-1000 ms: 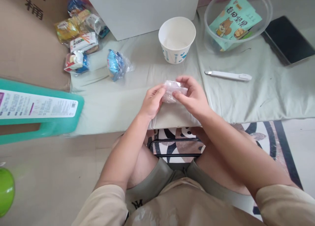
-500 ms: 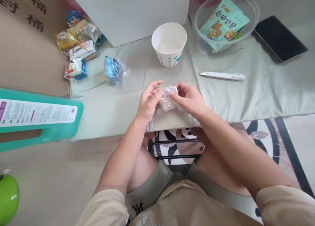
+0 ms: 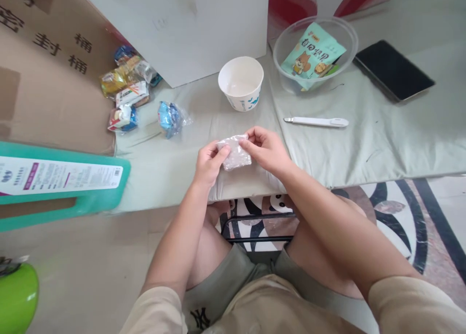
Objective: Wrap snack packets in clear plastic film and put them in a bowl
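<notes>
At centre, our left hand [image 3: 208,165] and right hand [image 3: 268,152] pinch a crinkled translucent plastic wrapper [image 3: 236,155]; upper left, a brown cardboard box [image 3: 82,113] reads "桶".

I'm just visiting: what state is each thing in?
Clear plastic: crumpled, held.
Left fingers: pinching the plastic's left side.
Right fingers: pinching its upper right.
Paper cup: upright, uncovered.
Plastic tub: uncovered, holding a green packet.
Black device: lying flat, screen dark.
White cutter-like tool: metallic tip exposed.
Blue packet: cannot tell whether opened.
</notes>
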The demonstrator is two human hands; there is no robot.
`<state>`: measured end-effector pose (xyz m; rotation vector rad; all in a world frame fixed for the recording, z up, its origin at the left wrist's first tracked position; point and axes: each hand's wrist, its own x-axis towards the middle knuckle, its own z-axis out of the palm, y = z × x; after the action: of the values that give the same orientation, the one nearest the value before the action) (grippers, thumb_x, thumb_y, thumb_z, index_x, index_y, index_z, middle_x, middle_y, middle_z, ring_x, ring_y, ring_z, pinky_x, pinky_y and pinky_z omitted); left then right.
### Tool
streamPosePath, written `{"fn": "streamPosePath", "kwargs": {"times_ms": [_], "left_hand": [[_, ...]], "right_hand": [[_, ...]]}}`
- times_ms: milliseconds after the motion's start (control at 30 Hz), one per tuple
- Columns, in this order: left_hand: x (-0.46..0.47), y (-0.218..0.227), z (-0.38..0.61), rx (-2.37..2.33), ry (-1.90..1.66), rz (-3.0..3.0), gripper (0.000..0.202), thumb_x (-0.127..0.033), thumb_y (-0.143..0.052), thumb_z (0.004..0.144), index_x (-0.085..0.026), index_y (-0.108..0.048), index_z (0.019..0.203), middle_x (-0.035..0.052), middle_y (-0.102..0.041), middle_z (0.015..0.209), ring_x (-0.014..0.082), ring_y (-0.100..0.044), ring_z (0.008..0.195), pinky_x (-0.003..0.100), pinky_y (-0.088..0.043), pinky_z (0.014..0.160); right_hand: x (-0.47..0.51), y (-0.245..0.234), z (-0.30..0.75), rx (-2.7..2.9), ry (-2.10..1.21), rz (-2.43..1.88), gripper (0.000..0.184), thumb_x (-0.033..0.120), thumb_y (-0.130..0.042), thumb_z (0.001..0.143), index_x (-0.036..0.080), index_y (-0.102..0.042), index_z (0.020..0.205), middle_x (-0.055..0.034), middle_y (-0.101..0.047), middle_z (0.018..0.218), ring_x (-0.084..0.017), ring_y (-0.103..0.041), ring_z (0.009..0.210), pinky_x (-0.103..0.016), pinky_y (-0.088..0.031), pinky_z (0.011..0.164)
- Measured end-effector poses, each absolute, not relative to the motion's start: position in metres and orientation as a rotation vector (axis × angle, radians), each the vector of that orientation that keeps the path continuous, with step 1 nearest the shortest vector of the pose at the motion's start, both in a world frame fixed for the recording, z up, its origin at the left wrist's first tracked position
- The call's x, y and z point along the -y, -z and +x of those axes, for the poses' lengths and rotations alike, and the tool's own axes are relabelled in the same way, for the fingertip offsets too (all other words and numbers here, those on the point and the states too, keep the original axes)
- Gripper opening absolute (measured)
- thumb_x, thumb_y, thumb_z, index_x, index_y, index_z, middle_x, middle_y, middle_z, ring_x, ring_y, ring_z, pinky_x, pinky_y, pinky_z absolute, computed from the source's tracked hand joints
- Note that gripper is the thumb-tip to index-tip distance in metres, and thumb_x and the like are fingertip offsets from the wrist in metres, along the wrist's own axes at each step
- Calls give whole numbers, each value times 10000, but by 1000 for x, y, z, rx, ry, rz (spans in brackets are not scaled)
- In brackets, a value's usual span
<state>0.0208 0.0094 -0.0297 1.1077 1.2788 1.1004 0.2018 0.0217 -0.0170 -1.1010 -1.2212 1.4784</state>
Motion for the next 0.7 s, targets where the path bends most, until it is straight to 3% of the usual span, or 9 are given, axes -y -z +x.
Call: {"fn": "streamPosePath", "kwargs": {"times_ms": [133,233,300,400,467,533,633,700], "left_hand": [[-23,3,14,-1445,-1325,1302,386,-477,-848,748,-208,-572,738,-53,-506,674,89,-444,604,242,-365,592],[-53,-44,23,-1608,-1446,1700,292,-192,-787,800,-197,-514,697,-52,-441,658,88,-391,629,255,-317,603],[-82,-78,42,-1707,-1354,2022,326,-10,-725,741,-194,-465,672,-47,-421,677,88,-380,667,256,-327,662],[-129,-106,79,-1732,-819,2457,328,35,-640,688,-202,-414,669,-37,-393,694,105,-416,715,271,-365,791],[-157,-104,101,-1715,-330,2512,252,8,-617,738,-191,-468,695,-24,-360,710,156,-539,835,315,-418,911],[-179,-92,116,-1755,-22,2423,315,46,-651,700,-190,-456,628,-15,-388,690,209,-604,957,325,-463,971],[-203,-70,123,-1781,225,2215,344,93,-703,639,-166,-493,553,-2,-508,709,265,-631,1130,325,-479,1051],[-214,-62,123,-1708,6,2045,296,98,-677,681,-125,-549,534,-4,-549,690,274,-659,1149,354,-473,1091]], "right_hand": [[-25,11,209,1179,-1453,-1126,268,457,-660,851,216,-557,797,27,-583,693,-91,-498,575,-252,-410,555],[-29,7,216,1101,-1433,-1172,201,375,-620,886,220,-543,786,27,-580,684,-93,-499,574,-245,-415,555],[-31,5,219,1055,-1422,-1195,170,328,-600,897,219,-541,780,30,-571,668,-94,-493,569,-243,-408,552],[-34,2,221,1032,-1417,-1196,165,275,-574,903,217,-530,754,32,-560,657,-92,-480,558,-249,-389,555],[-35,1,222,1032,-1420,-1186,176,251,-568,899,218,-517,734,35,-553,651,-90,-471,554,-252,-376,555],[-35,-1,221,1025,-1428,-1188,178,241,-560,897,219,-510,728,38,-548,643,-92,-465,557,-254,-367,558],[-35,-2,221,1021,-1466,-1187,168,248,-563,894,219,-515,735,39,-547,640,-100,-466,571,-259,-374,574],[-37,-3,220,1016,-1501,-1179,166,255,-572,891,216,-523,737,39,-551,645,-99,-468,573,-259,-377,578]]}}
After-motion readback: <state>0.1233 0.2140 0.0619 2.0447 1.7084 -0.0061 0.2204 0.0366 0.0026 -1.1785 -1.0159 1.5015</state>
